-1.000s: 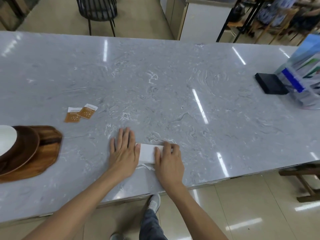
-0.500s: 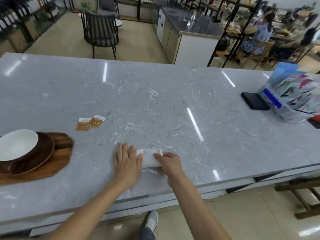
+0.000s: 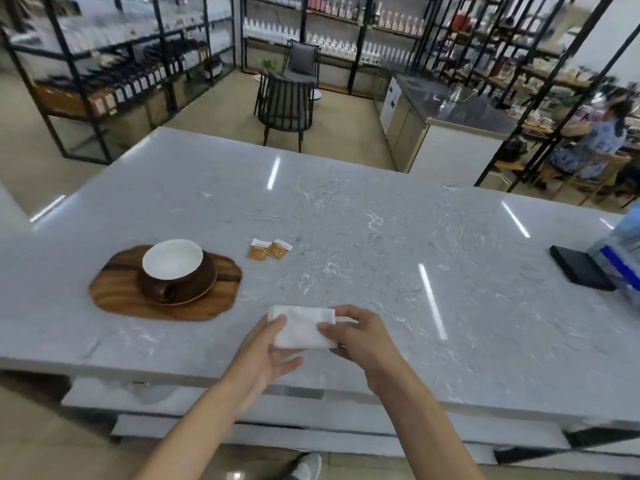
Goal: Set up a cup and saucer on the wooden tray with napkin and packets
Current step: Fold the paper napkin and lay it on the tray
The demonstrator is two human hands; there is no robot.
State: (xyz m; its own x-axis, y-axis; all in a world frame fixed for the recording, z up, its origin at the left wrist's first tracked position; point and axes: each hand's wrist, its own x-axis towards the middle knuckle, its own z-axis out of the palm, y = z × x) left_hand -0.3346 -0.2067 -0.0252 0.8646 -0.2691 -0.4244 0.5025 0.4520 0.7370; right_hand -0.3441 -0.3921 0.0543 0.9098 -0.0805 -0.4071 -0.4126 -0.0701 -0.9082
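You won't find a word, brand or number here that you can read. The two brown packets, left of centre in the frame on the marble table, each carry a white band with print and a pale dotted pattern, but the print is too small to make out. The bottles on the shelves across the top of the frame show pale labels, all blurred. The blue-and-white holder at the right edge shows no legible lettering.
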